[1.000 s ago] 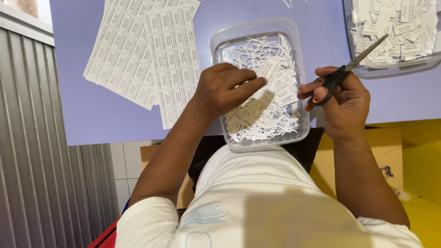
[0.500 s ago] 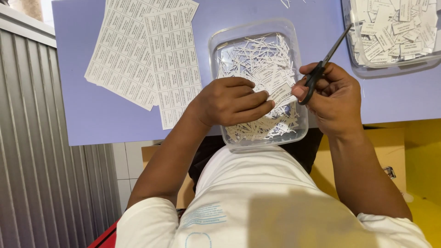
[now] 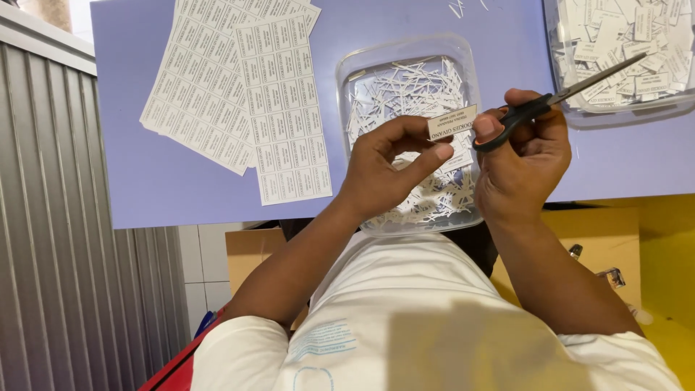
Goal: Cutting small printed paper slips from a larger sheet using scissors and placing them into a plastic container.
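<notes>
My left hand pinches a small white printed label between thumb and fingers, held above a clear plastic tray full of thin white paper trimmings. My right hand grips black-handled scissors, blades shut and pointing up to the right, with its thumb touching the label's right end. Both hands hover over the near half of that tray, above a lilac table.
Printed label sheets lie fanned at the left of the table. A second clear tray holding several cut labels stands at the top right. A grey ribbed wall runs along the left; a yellow surface lies at the lower right.
The left hand has lifted a cut label up out of the trimmings. The right hand has turned the scissors from steep to nearly level, blades pointing toward the right tray.
</notes>
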